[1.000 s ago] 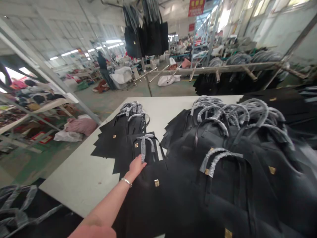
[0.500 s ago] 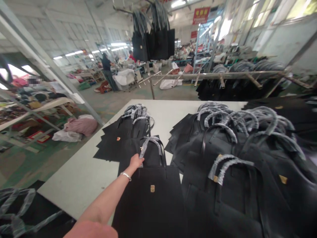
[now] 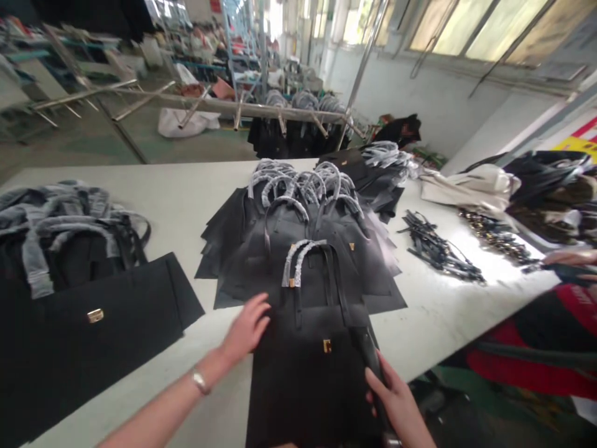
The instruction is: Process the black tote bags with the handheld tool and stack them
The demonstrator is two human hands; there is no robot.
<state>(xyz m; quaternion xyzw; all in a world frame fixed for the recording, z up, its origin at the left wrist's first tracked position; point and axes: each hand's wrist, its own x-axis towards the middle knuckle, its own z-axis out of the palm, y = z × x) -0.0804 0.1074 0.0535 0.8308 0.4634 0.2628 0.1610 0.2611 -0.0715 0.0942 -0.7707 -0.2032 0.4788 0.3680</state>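
Observation:
A black tote bag (image 3: 310,386) with a gold clasp lies flat in front of me, its handles (image 3: 305,258) partly covered in clear plastic wrap. My left hand (image 3: 247,326) is at the bag's upper left edge with fingers stretched out, holding nothing. At the bag's right side, my right hand (image 3: 394,398) is closed round a long black object (image 3: 373,361) with a shiny lower end; its kind is unclear. Beyond this bag lies a fanned pile of black bags (image 3: 242,267) with wrapped handles.
Another pile of black bags (image 3: 135,323) lies on the left of the white table (image 3: 181,186). Dark straps (image 3: 438,249) and small metal parts (image 3: 499,239) lie to the right. Another person's hand (image 3: 571,258) shows at the right edge. A metal rack (image 3: 196,102) stands behind the table.
My view has turned right. My left hand has let go of a bag's handle on the left pile and come to the nearer bag. My right hand has come into view, holding the long black object.

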